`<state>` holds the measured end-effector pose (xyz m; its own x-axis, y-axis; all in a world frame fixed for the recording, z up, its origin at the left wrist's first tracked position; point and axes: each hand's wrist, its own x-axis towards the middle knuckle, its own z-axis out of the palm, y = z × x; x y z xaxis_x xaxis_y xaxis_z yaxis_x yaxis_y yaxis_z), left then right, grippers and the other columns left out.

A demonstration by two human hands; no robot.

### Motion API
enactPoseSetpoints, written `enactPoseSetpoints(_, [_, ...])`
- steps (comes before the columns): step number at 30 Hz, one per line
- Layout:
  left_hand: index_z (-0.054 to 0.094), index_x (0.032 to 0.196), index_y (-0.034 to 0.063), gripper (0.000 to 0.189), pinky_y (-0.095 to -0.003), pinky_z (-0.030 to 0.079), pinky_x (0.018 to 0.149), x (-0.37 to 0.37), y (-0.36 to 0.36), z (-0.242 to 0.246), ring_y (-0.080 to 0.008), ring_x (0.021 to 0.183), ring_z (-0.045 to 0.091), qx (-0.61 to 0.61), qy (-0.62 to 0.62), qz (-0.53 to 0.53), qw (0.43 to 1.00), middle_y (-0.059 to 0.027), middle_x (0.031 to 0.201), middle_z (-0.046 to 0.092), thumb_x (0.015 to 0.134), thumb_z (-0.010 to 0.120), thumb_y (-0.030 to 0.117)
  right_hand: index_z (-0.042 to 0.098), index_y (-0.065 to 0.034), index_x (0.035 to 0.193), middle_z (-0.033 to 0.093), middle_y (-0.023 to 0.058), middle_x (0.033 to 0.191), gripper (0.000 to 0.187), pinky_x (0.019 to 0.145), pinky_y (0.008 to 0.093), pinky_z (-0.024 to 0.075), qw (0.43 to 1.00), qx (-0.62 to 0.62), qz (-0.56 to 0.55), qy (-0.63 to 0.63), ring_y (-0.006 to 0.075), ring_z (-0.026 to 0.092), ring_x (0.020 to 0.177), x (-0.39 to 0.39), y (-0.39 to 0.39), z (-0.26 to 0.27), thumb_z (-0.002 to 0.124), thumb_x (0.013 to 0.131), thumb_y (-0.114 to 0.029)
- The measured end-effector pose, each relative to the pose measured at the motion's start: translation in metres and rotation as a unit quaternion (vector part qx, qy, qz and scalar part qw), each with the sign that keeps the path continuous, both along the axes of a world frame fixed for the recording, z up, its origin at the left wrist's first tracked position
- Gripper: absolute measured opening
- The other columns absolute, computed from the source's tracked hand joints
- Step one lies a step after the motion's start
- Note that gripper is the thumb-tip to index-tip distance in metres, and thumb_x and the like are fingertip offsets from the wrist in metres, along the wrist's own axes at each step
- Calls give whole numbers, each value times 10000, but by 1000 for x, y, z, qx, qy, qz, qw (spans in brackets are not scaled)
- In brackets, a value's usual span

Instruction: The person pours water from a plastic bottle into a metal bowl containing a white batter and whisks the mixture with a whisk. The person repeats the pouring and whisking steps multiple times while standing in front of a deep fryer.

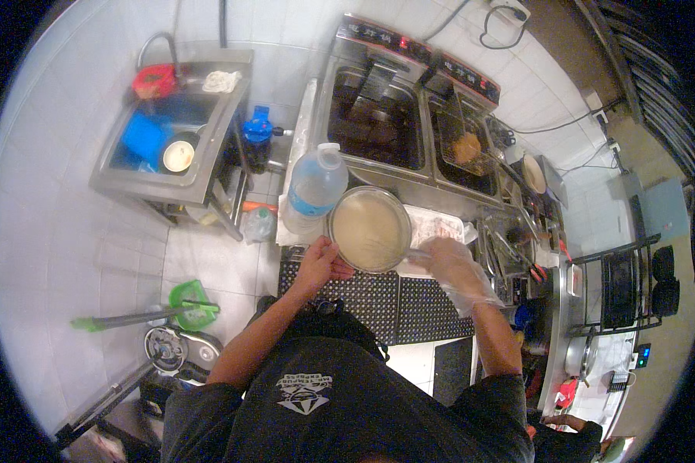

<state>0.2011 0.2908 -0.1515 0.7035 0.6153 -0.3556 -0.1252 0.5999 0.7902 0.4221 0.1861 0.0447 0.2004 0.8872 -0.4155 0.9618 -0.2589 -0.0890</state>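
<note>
A round bowl of pale beige batter (369, 226) is in front of me, and my left hand (323, 263), bare, holds its near left rim. My right hand (443, 260) wears a clear plastic glove and is closed around the handle of a whisk (415, 253), whose wires reach into the batter. Just left of the bowl stands a large clear plastic bottle with a blue label (313, 194). Beneath my right hand and partly hidden by it lies a white tray (440, 217) with a pale powdery coating.
Behind the bowl stand two electric deep fryers (376, 127); a basket in the right one holds a browned piece of food (467, 148). Tongs (518, 254) lie to the right. A steel sink (200, 173) is at the left, a green dustpan (194, 304) on the floor. Another person's arm (564, 421) shows lower right.
</note>
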Motion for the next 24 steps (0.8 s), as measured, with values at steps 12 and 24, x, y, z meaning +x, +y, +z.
enactPoseSetpoints(12, [438,1194,19,276,-393,635,688,-2,0,7,-290,747,725,12,-13,11,1000,-204,888,677,1083,437,271,737,-15,1023,685,246,860,432,828,523,506,963,43,-177,200,414,673,883,-64,16,12,606,947,-420])
enactPoseSetpoints(24, [453,1172,32,274,-403,632,690,0,-3,-2,-300,756,730,4,-18,7,1000,-198,870,682,1083,446,292,698,-57,1014,705,207,816,385,735,540,534,987,111,-116,-29,417,695,811,-55,-5,-67,573,970,-419])
